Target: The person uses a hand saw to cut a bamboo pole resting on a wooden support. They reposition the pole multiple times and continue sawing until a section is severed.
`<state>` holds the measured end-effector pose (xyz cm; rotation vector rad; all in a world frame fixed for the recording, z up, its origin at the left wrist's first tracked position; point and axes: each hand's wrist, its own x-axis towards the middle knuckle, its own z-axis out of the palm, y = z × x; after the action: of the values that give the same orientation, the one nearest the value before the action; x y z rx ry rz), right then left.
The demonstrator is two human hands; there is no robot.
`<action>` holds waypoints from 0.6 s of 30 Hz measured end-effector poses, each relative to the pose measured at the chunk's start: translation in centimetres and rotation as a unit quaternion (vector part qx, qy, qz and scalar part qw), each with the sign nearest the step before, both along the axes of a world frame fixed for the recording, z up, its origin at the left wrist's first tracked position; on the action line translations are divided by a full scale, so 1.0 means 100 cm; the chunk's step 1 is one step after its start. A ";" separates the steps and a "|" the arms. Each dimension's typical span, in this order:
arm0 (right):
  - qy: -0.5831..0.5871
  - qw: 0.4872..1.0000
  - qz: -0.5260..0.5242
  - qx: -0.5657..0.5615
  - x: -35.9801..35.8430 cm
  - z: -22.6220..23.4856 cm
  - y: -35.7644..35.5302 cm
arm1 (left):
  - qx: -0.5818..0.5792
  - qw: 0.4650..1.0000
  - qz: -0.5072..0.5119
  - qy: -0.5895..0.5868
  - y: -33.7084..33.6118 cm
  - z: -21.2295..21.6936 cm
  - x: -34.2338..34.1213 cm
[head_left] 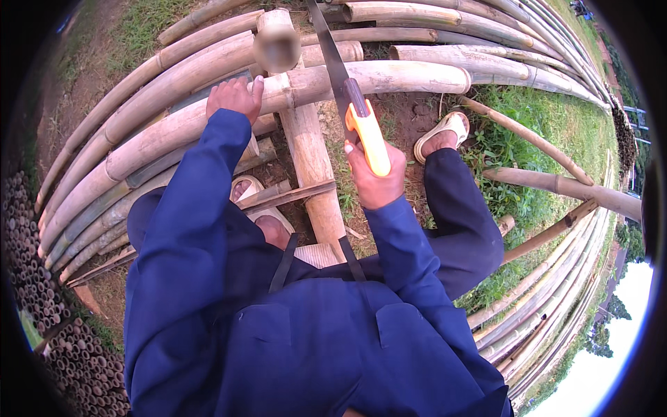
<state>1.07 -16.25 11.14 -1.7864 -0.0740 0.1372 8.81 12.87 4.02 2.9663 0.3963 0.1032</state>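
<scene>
My right hand [379,179] is wrapped around the yellow-orange handle of a hand saw [369,142]. Its long dark blade points away from me and crosses over a thick, pale bamboo pole [417,76]; I cannot tell whether the teeth touch it. To the left of the blade, my left hand [235,99] grips the same pole from above, fingers over its far side. The pole lies crosswise on a thick bamboo beam [310,149] that runs away from me between my feet. Just beyond the pole, a short bamboo stub [274,22] is partly blurred.
Several long bamboo poles [153,80] lie side by side at the left and far side. Leaning bamboo props [531,135] stand at the right over grass. Cut bamboo ends [83,368] are stacked at the far left. A thin bamboo strip [288,197] crosses the beam near my sandalled foot.
</scene>
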 end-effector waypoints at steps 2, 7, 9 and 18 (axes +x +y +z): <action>-0.023 0.999 0.037 -0.026 0.017 0.009 0.014 | 0.000 0.999 0.018 0.046 0.006 -0.001 0.001; -0.058 0.998 -0.003 0.020 0.000 0.003 0.021 | -0.005 0.997 0.027 0.069 0.008 0.003 -0.001; -0.045 0.999 -0.003 0.012 -0.001 0.004 0.021 | 0.001 0.997 0.027 0.068 0.002 0.006 0.001; 0.068 0.998 -0.011 -0.011 -0.100 0.017 -0.026 | 0.034 0.999 -0.006 -0.028 0.011 -0.012 -0.015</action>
<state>-8.95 -18.86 12.79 -1.7940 0.0453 0.2436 7.32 13.95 2.83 3.0235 0.3741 0.2017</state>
